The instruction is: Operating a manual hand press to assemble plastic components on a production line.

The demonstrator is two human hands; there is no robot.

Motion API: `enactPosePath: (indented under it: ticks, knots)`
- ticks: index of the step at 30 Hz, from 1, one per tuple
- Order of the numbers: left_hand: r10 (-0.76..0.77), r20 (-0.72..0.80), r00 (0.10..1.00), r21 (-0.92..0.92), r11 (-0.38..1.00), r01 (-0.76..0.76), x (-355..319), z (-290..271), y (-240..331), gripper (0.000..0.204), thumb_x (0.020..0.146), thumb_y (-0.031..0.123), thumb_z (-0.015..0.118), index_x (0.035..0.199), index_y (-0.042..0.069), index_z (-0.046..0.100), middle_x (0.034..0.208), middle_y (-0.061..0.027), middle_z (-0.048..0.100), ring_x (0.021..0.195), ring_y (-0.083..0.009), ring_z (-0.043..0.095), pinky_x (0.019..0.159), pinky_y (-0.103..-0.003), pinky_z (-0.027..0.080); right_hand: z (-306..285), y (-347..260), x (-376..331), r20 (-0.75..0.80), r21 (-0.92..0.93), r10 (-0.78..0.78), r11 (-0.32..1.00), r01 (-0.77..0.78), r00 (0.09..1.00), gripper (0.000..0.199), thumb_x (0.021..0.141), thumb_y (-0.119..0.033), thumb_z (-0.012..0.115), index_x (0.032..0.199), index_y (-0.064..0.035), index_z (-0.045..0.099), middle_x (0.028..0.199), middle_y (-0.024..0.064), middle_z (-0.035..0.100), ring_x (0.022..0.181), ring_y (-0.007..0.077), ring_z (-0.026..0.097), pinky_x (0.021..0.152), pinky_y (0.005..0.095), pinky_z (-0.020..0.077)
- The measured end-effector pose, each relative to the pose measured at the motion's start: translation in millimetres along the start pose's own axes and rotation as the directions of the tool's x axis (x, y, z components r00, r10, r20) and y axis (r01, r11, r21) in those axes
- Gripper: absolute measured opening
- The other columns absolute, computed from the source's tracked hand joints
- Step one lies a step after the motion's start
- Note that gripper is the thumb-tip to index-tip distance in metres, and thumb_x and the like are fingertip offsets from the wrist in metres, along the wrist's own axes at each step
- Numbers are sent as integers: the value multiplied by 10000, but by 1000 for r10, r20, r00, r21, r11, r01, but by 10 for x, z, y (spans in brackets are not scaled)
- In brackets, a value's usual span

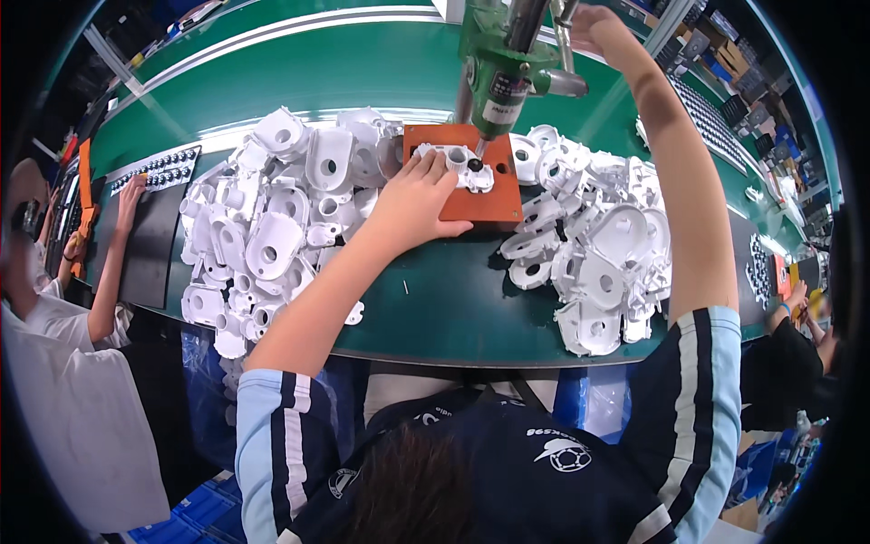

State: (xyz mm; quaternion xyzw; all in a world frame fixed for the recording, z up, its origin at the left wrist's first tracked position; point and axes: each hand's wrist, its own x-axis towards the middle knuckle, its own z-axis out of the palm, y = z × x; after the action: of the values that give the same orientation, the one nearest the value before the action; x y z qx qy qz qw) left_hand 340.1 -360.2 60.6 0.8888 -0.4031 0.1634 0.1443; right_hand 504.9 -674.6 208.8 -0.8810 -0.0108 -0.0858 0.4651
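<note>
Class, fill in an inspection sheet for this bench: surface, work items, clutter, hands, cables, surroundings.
Surface: green tabletop, with bare space in front of the press.
Work items: a white molded part sits on an orange-brown block under a green press.
Clutter: loose heaps of white parts, a left pile and a right pile; a small pale sliver between them.
Hands: left hand rests on the part, thumb spread; right hand is raised beside the press's lever, grip unclear.
Cables: nothing seen.
Surroundings: co-workers on both sides; a tray of dark pieces at far left.
</note>
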Motion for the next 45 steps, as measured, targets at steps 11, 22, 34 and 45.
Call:
enactPosePath:
  ticks: [11,22,34,45]
  knots:
    - [-9,-35,999,-1,1000,9,-4,14,0,606,675,445,714,1002,-22,507,1245,-240,462,1180,-395,435,997,-435,366,-137,-733,665,-96,-247,-603,785,567,792,413,823,-457,513,798,-51,583,698,113,568,550,240,536,508,318,429]
    - [-9,8,1000,40,999,9,-3,49,-18,730,667,524,688,1093,-39,500,1195,-250,501,1166,-380,455,993,-431,366,174,-1091,-2777,957,-285,47,326,901,286,344,720,-286,556,443,-87,514,440,52,490,430,224,454,588,336,365]
    - [-118,62,991,-95,988,124,312,-47,-221,472,777,337,596,1129,46,478,996,-176,607,1112,-343,475,938,-425,378,-404,-1414,-2306,652,338,-494,868,363,575,479,831,-488,542,674,-36,548,593,57,532,527,168,538,580,281,443]
    - [-174,366,914,-98,970,223,672,-378,-298,451,758,312,523,1177,148,501,949,-151,622,948,-306,568,838,-395,453,183,-1003,-684,-154,259,-15,964,55,988,327,900,-417,458,977,-113,550,778,47,550,717,175,540,628,304,449]
